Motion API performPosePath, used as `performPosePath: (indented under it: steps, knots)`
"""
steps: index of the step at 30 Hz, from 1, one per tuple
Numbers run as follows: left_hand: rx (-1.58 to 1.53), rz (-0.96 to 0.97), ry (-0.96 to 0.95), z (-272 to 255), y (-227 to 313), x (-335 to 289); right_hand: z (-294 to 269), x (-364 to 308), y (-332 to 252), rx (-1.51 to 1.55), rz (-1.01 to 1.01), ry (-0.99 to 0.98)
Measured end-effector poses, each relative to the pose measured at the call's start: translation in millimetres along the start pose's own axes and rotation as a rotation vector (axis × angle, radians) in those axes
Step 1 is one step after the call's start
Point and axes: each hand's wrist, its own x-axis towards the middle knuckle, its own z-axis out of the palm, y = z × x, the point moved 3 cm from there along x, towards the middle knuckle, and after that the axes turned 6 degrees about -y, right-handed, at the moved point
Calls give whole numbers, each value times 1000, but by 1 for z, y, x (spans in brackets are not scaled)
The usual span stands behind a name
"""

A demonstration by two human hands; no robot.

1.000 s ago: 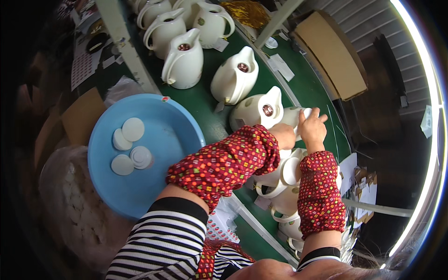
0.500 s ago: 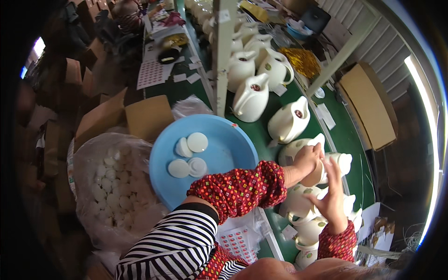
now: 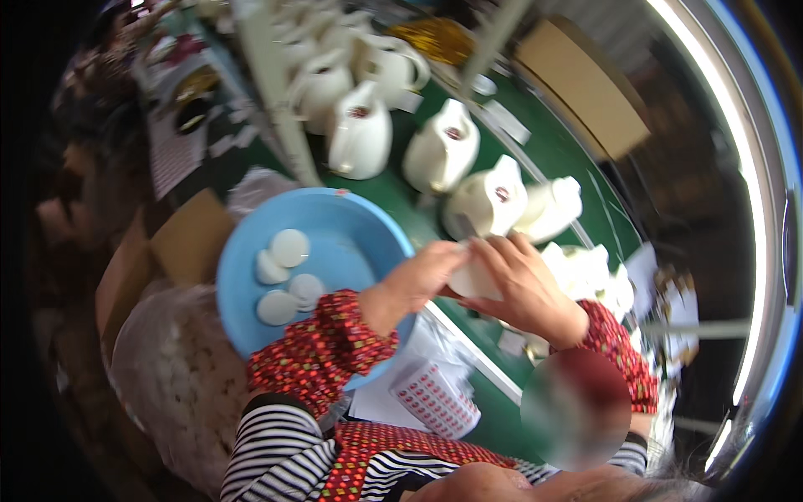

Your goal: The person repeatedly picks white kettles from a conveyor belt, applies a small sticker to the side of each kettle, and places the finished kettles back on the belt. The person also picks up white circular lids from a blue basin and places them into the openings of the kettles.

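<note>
Head view: a round white piece (image 3: 478,280) is resting between both hands, above the green bench (image 3: 503,428), broad face showing toward the camera; blur is hiding any lettering, and no long axis is standing out. The left hand's (image 3: 422,276) fingers are gripping its left edge; the right hand's (image 3: 531,289) are curling over its far side. White jugs (image 3: 441,151) are standing beyond. Leftward, a blue basin (image 3: 355,251) is holding white discs (image 3: 289,248). Nearer, a sheet of red labels (image 3: 437,402) is lying, print illegible.
</note>
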Motion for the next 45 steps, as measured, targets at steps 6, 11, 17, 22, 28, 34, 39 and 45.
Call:
performPosePath:
  steps: [6,11,17,22,28,34,39,45]
  knots:
    - [237,122,81,18,13,-3,-6,10,14,74,89,-151]
    - [892,501,342,-30,0,54,-19,30,105,83,248,64]
    - [1484,618,446,-52,-9,122,3,56,151,38,303,-131]
    - [1450,552,424,-56,-6,144,18,65,162,-114,129,-201]
    - [1436,554,445,-62,-10,147,3,88,147,-252,714,-459]
    - [1431,543,437,-56,-9,147,15,60,157,-268,184,-194]
    - [1467,542,446,-54,-10,150,30,70,181,-232,686,-271]
    - [1455,530,451,-55,-9,149,27,66,158,-174,480,-300]
